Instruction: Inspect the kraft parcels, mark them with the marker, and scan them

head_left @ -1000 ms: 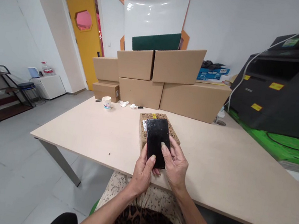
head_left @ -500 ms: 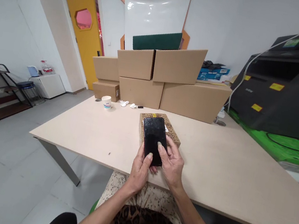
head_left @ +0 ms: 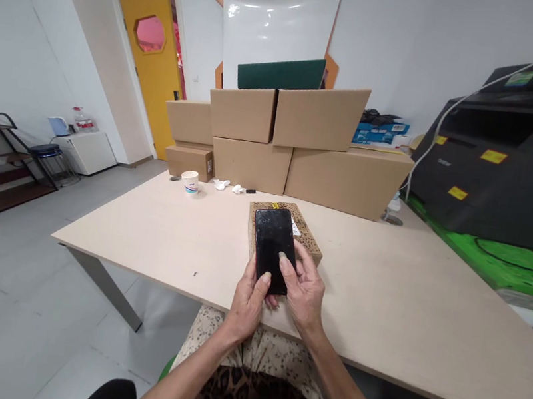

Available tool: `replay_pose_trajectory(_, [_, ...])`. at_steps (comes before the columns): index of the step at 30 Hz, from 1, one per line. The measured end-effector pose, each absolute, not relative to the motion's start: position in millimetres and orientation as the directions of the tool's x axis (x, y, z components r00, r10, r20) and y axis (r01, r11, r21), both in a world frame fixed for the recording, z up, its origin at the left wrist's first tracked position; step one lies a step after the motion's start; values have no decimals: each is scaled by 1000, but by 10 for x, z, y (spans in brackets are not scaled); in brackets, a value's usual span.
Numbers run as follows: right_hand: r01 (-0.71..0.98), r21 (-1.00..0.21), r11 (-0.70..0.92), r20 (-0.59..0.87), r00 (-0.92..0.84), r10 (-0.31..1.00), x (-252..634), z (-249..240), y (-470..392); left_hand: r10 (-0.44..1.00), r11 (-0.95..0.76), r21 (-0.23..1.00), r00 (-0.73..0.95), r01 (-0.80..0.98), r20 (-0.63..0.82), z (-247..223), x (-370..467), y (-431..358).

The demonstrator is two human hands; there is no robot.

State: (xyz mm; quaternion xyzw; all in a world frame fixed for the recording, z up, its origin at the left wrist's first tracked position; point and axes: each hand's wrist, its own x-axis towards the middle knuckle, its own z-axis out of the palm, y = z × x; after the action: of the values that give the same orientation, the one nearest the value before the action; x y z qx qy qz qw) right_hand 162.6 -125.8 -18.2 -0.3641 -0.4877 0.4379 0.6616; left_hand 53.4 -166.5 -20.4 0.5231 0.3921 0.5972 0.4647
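Note:
A black smartphone (head_left: pixel 271 244) with a dark screen is held between both hands above the near edge of the table. My left hand (head_left: pixel 249 298) grips its lower left side, thumb over the bottom of the screen. On the lower right side, my right hand (head_left: pixel 303 290) is closed round the phone with its thumb on the glass. Behind the phone lies a flat cardboard box (head_left: pixel 308 238) with dark spots, a strip of yellow tape and a white label; the phone hides part of it.
Stacked cardboard boxes (head_left: pixel 249 164) line the table's (head_left: pixel 150 228) far side. A paper cup (head_left: pixel 189 182), crumpled tissues (head_left: pixel 221 184) and a small black object (head_left: pixel 250 191) stand before them. A large black printer (head_left: pixel 506 156) rests on a green surface at right.
Both hands and the phone have shifted very slightly left in the picture. The grip on the phone looks the same.

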Motion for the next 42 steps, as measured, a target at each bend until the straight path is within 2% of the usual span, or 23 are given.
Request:
replay_pose_trajectory(8, [-229,-911,344,327,111,939,1634,-161,-1263,965,-258,952,10,-166,263,-242,501,-1621])
replay_pose_trajectory(16, [-333,-910,247,256,18,967,1658,-122,-1372,964,-264,951,-20,-163,264,-221,507,-1661])
replay_pose_trajectory(20, [-377,-893,246,254,30,967,1655,-140,-1420,967,-251,952,-10,-174,253,-197,531,-1669])
replay_pose_trajectory(24, [-384,-880,280,250,128,960,1762,-157,-1458,966,-226,957,84,-181,244,-158,521,-1685])
replay_pose_trajectory(27, [-367,-869,332,233,289,929,2015,-159,-1424,957,-229,961,141,-156,252,-166,450,-1705])
replay_pose_trajectory(32, [-241,-886,395,187,594,782,2679,-220,-1138,963,-257,952,34,-166,266,-268,268,-1735])
replay_pose_trajectory(36, [-133,-960,244,113,615,780,3114,-365,-836,969,-247,956,-28,-156,246,-314,147,-1759])
replay_pose_trajectory(42, [-174,-982,69,-31,518,855,3286,-560,-551,965,-256,960,-92,-114,246,-305,16,-1768])
